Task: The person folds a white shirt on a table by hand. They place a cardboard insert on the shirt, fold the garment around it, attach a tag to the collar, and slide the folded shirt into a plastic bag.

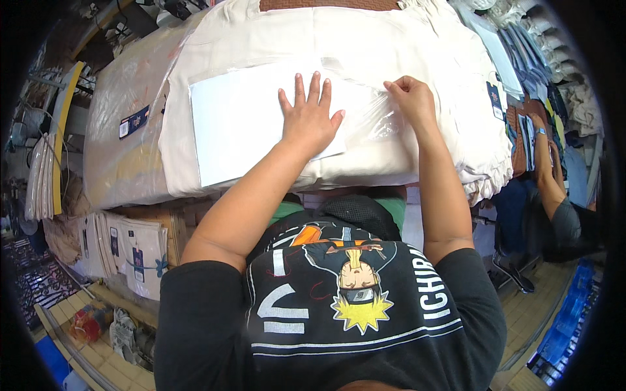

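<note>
My left hand (310, 116) lies flat, fingers spread, on a white flat board (235, 124) inside a clear plastic bag (372, 114). The bag rests on top of a stack of folded cream garments (391, 45). My right hand (411, 98) pinches the crinkled right edge of the clear plastic bag, fingers closed on the film. Both forearms come up from the lower edge over my black printed shirt.
A plastic-wrapped cream bundle (124, 137) with a dark tag lies to the left. Bundles of tagged folded garments (134, 251) stand lower left. Stacked blue and brown clothes (521, 85) fill the right, where another person's arm (554, 182) reaches.
</note>
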### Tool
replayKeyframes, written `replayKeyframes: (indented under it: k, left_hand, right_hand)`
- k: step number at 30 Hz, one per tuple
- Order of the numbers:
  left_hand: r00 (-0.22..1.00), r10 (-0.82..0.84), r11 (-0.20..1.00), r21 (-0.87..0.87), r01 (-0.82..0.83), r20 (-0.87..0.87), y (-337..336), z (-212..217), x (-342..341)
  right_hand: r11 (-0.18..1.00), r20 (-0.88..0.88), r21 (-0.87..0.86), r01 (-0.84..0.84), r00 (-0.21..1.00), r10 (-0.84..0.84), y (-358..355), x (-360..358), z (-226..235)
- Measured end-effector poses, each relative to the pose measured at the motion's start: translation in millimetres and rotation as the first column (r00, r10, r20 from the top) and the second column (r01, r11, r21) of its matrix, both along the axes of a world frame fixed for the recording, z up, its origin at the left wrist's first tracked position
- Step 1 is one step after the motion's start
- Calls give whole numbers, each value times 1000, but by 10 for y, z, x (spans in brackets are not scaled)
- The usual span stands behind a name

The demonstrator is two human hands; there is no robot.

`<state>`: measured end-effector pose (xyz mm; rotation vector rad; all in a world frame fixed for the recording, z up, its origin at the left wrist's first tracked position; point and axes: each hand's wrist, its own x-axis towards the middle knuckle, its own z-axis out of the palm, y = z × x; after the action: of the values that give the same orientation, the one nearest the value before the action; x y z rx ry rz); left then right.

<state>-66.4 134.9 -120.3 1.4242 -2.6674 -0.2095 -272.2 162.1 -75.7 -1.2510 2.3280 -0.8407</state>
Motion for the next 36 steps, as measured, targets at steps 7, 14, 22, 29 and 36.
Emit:
replayKeyframes:
  k: [7, 14, 22, 29, 36]
  left_hand:
    - [995, 13, 987, 163, 4, -101, -211, 254, 6]
    - [998, 51, 998, -45, -53, -46, -292, -47, -86]
    - [983, 78, 996, -30, -84, -165, -259, 11, -95]
    - [892, 96, 994, -11, -113, -442, 15, 47, -249]
    - [380, 44, 996, 10, -93, -924, 94, 289, -139]
  right_hand:
    - [939, -71, -202, -280, 960, 271, -146, -95, 300]
    - [954, -542, 41, -297, 796, 271, -583, 273, -11]
    - [989, 196, -144, 23, 981, 6, -356, -429, -56]
    - [953, 154, -235, -192, 960, 232, -234, 128, -183]
    - [930, 604, -12, -366, 739, 298, -211, 357, 77]
